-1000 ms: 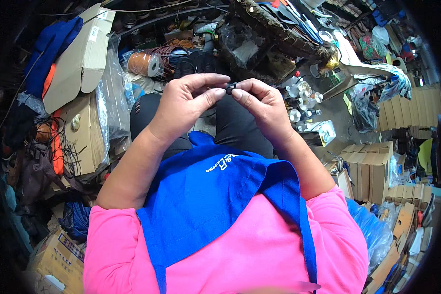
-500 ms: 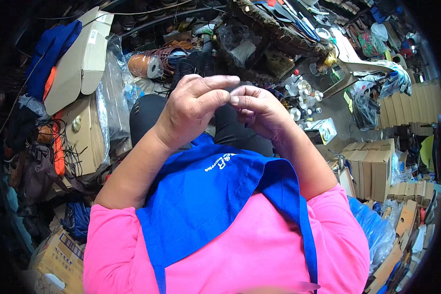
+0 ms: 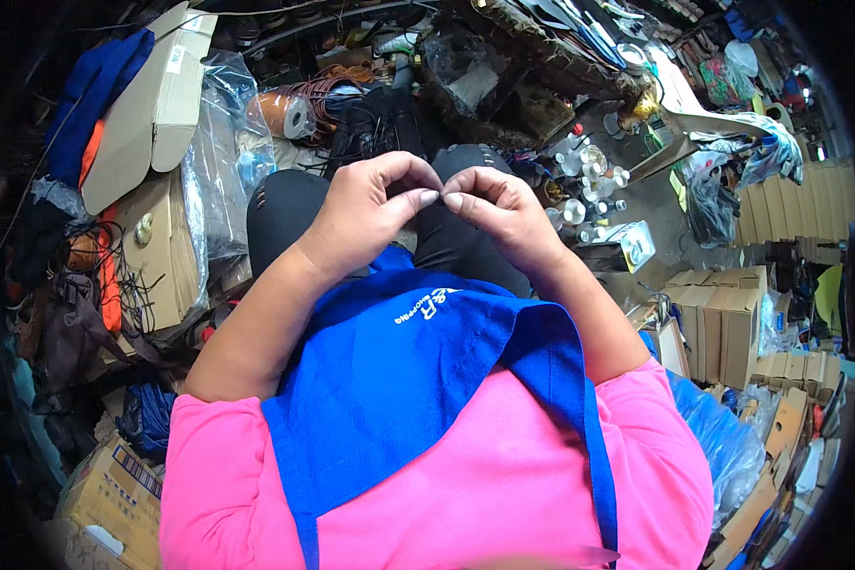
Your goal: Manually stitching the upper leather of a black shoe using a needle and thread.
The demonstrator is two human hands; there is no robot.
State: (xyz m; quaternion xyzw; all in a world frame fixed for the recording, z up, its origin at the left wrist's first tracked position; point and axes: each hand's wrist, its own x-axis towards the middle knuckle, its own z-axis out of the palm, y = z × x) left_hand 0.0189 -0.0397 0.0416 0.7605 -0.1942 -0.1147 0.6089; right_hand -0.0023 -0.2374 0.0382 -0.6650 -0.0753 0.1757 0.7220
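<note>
Above my lap, my left hand and my right hand come together fingertip to fingertip. Each one is closed in a pinch, thumb against forefinger. Whatever lies between the tips, if anything, is too small to make out. A blue apron covers my front and lap. Dark trousers show on both knees beside the hands. Just beyond the hands lies a black laced thing, perhaps a shoe; its far part blends into the clutter.
At the left stand flattened cardboard, clear plastic sheeting and an orange spool of thread. Several small bottles and a tin sit on the floor to the right. Cardboard boxes are stacked further right.
My left hand has turned from stretched fingers to a rounded pinch, and both hands' fingertips now meet slightly nearer me. The view has shifted slightly.
</note>
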